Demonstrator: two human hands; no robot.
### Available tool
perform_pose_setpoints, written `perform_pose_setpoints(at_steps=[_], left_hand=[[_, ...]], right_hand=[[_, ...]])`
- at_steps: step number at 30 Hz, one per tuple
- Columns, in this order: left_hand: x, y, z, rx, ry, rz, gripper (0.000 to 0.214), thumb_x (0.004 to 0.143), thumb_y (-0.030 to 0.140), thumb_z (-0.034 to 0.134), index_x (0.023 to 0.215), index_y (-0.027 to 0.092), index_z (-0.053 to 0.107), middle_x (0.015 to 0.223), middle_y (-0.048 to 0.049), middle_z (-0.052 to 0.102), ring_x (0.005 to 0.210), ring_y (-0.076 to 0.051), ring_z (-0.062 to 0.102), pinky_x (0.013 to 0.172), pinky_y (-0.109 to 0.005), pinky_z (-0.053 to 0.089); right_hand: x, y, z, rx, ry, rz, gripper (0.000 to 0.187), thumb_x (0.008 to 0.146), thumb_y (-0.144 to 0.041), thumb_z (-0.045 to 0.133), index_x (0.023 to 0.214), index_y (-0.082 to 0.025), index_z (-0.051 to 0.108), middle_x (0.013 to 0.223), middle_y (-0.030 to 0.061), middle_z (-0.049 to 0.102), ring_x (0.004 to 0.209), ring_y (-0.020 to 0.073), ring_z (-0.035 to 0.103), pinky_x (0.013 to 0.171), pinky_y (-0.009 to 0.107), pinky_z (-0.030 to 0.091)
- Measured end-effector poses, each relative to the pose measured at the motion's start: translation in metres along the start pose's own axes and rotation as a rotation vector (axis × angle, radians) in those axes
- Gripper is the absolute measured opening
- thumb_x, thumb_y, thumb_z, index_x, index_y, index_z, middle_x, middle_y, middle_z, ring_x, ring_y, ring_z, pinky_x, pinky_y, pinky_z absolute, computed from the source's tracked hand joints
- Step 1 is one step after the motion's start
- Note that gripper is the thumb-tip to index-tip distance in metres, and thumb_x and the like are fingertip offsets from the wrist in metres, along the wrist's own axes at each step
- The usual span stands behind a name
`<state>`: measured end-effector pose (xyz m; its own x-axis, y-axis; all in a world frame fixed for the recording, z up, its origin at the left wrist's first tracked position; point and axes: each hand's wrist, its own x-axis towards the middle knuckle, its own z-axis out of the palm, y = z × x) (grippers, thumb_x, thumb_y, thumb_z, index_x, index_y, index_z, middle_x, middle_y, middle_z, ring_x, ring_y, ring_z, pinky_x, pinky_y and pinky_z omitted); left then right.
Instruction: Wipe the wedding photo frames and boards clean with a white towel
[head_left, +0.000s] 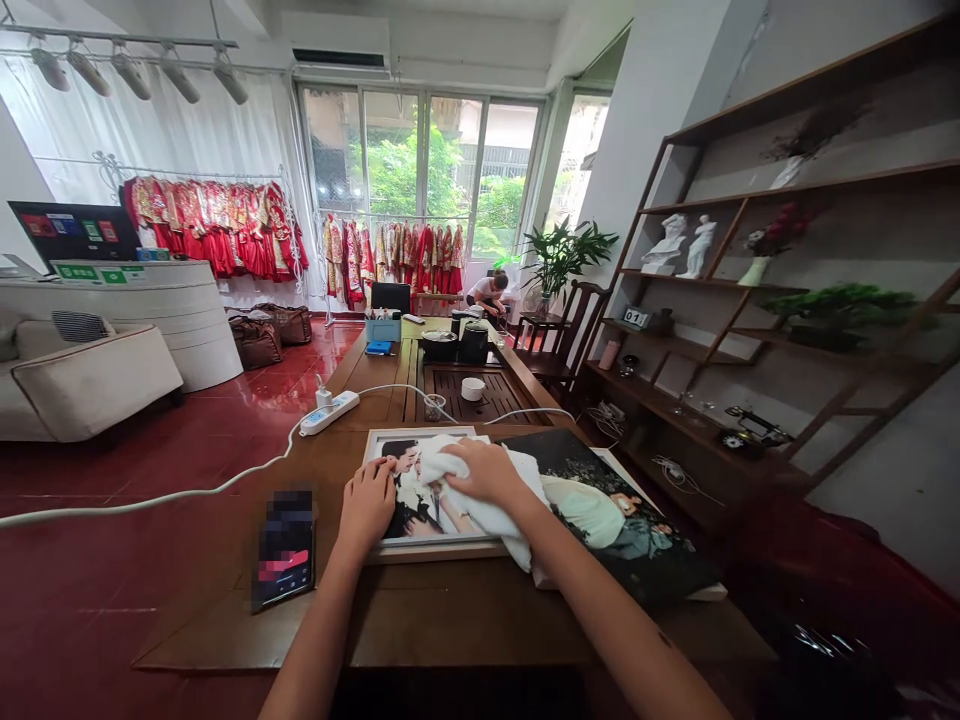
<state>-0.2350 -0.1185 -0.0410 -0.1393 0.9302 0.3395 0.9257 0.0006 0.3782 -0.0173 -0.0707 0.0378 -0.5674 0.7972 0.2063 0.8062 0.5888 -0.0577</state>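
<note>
Your right hand (486,472) is closed over a white cloth (480,500), pressing it flat against the face of a framed photograph (420,485). The cloth is bunched under the palm and trails toward the near edge of the desk (450,620), past the bottom of the frame. Your left hand (367,503) lies open, fingers extended, on the left border of the same frame; it grips nothing.

The framed photograph lies flat near the middle of the desk's near half, its lower edge parallel to the near edge. A larger dark photo print (622,520) lies flat just beside it on the right, partly under your right forearm, reaching toward the near right corner.

A phone (283,548) lies screen up close to the near left corner, apart from the left hand. A white power strip (328,412) rests at the left edge farther back, its cable running off to the left. A small white cup (472,388) stands on the slatted tea tray (465,395) beyond the frame.

At the far end of the room, another person (489,293) crouches by the window.
</note>
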Motion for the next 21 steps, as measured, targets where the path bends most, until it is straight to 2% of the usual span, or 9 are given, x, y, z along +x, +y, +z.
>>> perform_pose_setpoints(at_steps=[2, 5, 7, 11, 14, 17, 21], left_hand=[[0.000, 0.000, 0.000, -0.003, 0.001, 0.001, 0.036, 0.093, 0.027, 0.035, 0.124, 0.029, 0.054, 0.132, -0.0029, 0.053, 0.121, -0.021, 0.045, 0.100, -0.040, 0.035], [0.001, 0.001, -0.001, -0.007, 0.002, 0.004, 0.036, 0.093, 0.028, 0.036, 0.124, 0.029, 0.053, 0.132, -0.0029, 0.053, 0.121, -0.021, 0.045, 0.099, -0.040, 0.035], [0.001, 0.000, -0.001, -0.011, -0.002, 0.002, 0.037, 0.093, 0.028, 0.035, 0.125, 0.029, 0.053, 0.133, -0.0028, 0.053, 0.121, -0.021, 0.044, 0.099, -0.040, 0.035], [0.002, -0.002, -0.001, -0.025, -0.047, 0.016, 0.038, 0.092, 0.028, 0.038, 0.129, 0.028, 0.050, 0.136, -0.0034, 0.050, 0.124, -0.022, 0.042, 0.100, -0.040, 0.034], [0.003, -0.002, -0.003, -0.037, -0.075, 0.021, 0.040, 0.090, 0.026, 0.042, 0.130, 0.027, 0.049, 0.139, -0.0043, 0.048, 0.125, -0.022, 0.040, 0.100, -0.039, 0.033], [0.005, 0.000, -0.003, -0.053, -0.052, -0.002, 0.038, 0.093, 0.027, 0.036, 0.128, 0.026, 0.050, 0.137, -0.0044, 0.050, 0.124, -0.021, 0.041, 0.101, -0.039, 0.033], [0.006, 0.001, -0.001, -0.057, -0.025, -0.019, 0.038, 0.093, 0.027, 0.034, 0.127, 0.026, 0.051, 0.135, -0.0041, 0.052, 0.123, -0.020, 0.043, 0.102, -0.040, 0.033]], right_hand=[[0.005, 0.009, 0.001, -0.020, 0.015, 0.075, 0.044, 0.081, -0.046, 0.054, 0.122, -0.029, 0.056, 0.114, 0.0075, 0.061, 0.101, 0.0241, 0.057, 0.083, 0.034, 0.040], [0.007, 0.007, 0.002, -0.021, 0.016, 0.083, 0.046, 0.081, -0.045, 0.054, 0.123, -0.028, 0.056, 0.114, 0.0088, 0.060, 0.101, 0.0249, 0.056, 0.083, 0.035, 0.040], [0.003, -0.004, 0.003, 0.005, -0.003, -0.002, 0.043, 0.079, -0.045, 0.056, 0.120, -0.031, 0.057, 0.112, 0.0059, 0.061, 0.100, 0.0233, 0.056, 0.085, 0.034, 0.039], [-0.010, -0.030, 0.004, 0.115, -0.030, -0.286, 0.041, 0.076, -0.042, 0.061, 0.115, -0.033, 0.059, 0.109, 0.0025, 0.062, 0.101, 0.0222, 0.056, 0.086, 0.033, 0.038], [-0.013, -0.034, 0.003, 0.162, -0.044, -0.370, 0.042, 0.075, -0.041, 0.062, 0.116, -0.034, 0.059, 0.110, 0.0010, 0.062, 0.101, 0.0217, 0.056, 0.086, 0.033, 0.038], [-0.003, -0.021, 0.004, 0.139, -0.042, -0.323, 0.042, 0.076, -0.041, 0.061, 0.118, -0.033, 0.058, 0.113, 0.0021, 0.061, 0.100, 0.0222, 0.056, 0.085, 0.033, 0.038], [0.020, 0.011, 0.006, 0.073, -0.016, -0.143, 0.042, 0.079, -0.043, 0.058, 0.119, -0.032, 0.058, 0.116, 0.0047, 0.060, 0.103, 0.0228, 0.056, 0.085, 0.033, 0.039]])
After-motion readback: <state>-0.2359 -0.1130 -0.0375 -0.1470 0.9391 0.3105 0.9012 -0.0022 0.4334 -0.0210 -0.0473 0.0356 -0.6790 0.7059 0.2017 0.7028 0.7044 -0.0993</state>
